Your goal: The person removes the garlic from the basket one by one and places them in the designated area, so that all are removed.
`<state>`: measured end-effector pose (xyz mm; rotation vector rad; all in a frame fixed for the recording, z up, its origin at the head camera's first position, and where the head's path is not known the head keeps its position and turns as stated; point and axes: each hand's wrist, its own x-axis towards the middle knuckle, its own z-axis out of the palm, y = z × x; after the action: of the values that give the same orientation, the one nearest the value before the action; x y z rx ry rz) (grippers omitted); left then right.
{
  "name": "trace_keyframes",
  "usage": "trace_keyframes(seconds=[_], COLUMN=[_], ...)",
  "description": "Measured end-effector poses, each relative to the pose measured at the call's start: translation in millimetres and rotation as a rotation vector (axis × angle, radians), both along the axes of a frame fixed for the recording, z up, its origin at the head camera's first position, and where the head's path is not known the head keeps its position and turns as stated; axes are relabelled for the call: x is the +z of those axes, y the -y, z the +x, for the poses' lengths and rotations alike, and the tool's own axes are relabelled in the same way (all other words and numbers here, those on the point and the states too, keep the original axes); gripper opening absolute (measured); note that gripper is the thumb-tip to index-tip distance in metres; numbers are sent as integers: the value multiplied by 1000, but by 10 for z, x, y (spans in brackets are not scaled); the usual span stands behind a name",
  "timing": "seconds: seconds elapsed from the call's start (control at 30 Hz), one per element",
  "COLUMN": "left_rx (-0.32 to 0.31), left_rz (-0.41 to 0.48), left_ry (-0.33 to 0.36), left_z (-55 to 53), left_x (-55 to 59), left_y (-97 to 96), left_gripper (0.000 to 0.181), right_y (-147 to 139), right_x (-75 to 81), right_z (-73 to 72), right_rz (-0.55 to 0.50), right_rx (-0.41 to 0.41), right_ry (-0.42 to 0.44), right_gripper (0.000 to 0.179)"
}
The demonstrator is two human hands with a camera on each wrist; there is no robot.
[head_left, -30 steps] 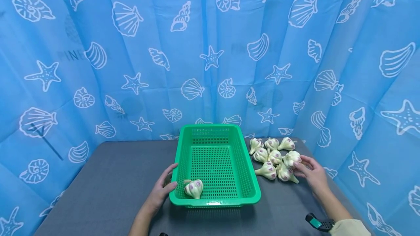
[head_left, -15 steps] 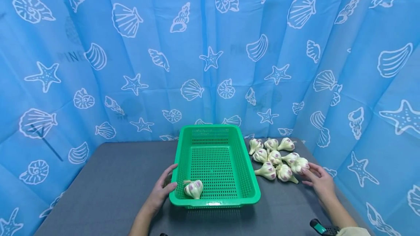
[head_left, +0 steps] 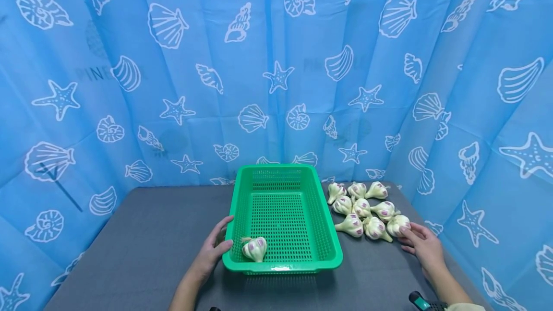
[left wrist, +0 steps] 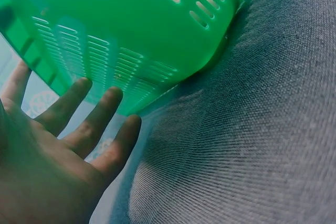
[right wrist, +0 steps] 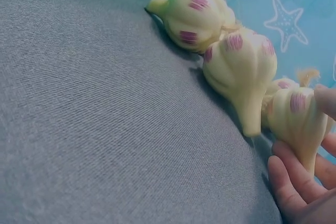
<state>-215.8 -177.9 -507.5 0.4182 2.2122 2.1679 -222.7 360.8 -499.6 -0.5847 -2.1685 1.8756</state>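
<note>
A green plastic basket [head_left: 282,267] with slotted walls stands on the grey table, and one garlic bulb [head_left: 255,249] lies in its near left corner. My left hand [head_left: 210,252] touches the basket's left side, thumb and fingertips at the rim. In the left wrist view its fingers [left wrist: 97,121] are spread and fairly straight beside the green wall. My right hand [head_left: 424,246] holds a garlic bulb [head_left: 397,226] with purple patches between thumb and fingers, at the near right end of a garlic group. The right wrist view shows this held bulb [right wrist: 296,124] with its stem pointing down.
Several other garlic bulbs [head_left: 361,207] lie close together on the table [head_left: 173,234], right of the basket. A blue curtain [head_left: 276,71] with white shell prints hangs behind the table and along both sides.
My right hand has moved right and nearer with its garlic bulb, off the bulbs it overlapped, to the group's near right end. The left hand and basket have stayed put.
</note>
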Motion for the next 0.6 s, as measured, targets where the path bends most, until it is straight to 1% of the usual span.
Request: trace_keyframes(seconds=[0.23, 0.43, 0.6], left_rx=[-8, -12, -12], left_rz=[-4, -1, -4], left_ry=[-3, -5, -3], left_z=[3, 4, 2], left_x=[5, 11, 5], left_y=[8, 4, 5], left_gripper=[56, 56, 56], right_y=[-24, -41, -64], right_x=[-37, -50, -58], right_z=[-18, -35, -45], right_rz=[14, 40, 30], right_rx=[15, 16, 28], right_ry=[6, 31, 38], right_gripper=[71, 71, 72])
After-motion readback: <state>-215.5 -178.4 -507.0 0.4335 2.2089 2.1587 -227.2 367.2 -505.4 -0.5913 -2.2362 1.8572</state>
